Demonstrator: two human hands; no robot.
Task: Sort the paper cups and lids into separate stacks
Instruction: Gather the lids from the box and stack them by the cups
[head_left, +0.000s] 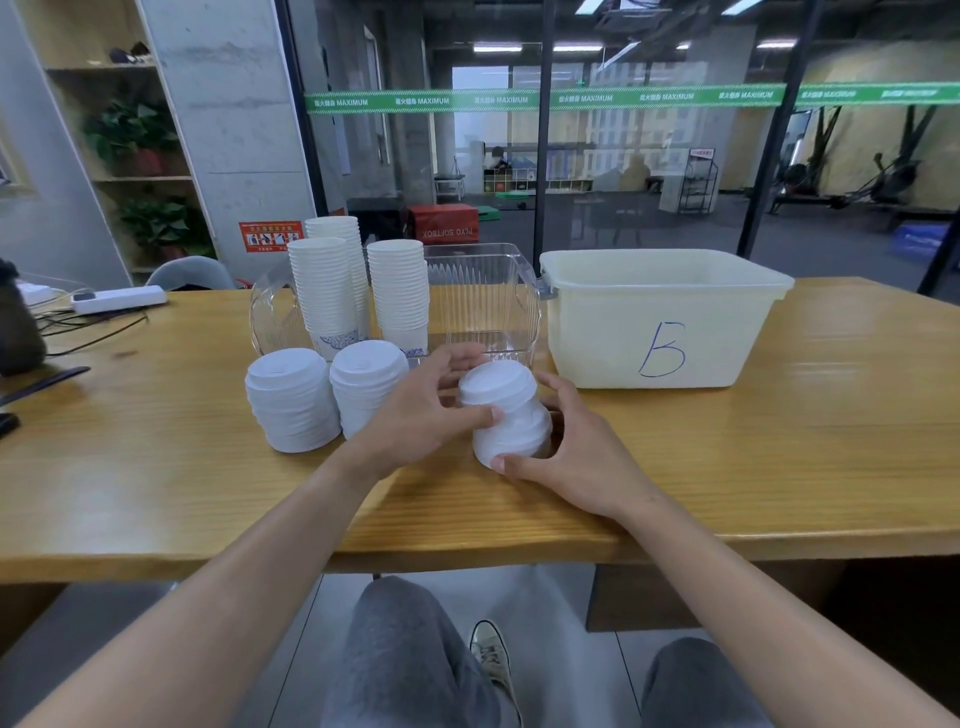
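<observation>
Both hands cup one short stack of lids (506, 410) on the wooden table (779, 467); left hand (421, 410) grips its upper part with curled fingers; right hand (566, 447) grips its base; two more lid stacks (291, 400) stand just left; three cup stacks (324, 291) rise behind, beside a clear bin (483, 296) and a cream tub (660, 317) marked B.

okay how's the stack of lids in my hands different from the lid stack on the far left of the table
The held lid stack is gripped by the left hand and right hand; the far-left lid stack stands untouched.
The held stack leans and looks uneven; the far-left one stands straighter and tidier.
The held stack sits in front of the clear container; the far-left one sits in front of the cup stacks.
Both are white lids resting on the table.
</observation>
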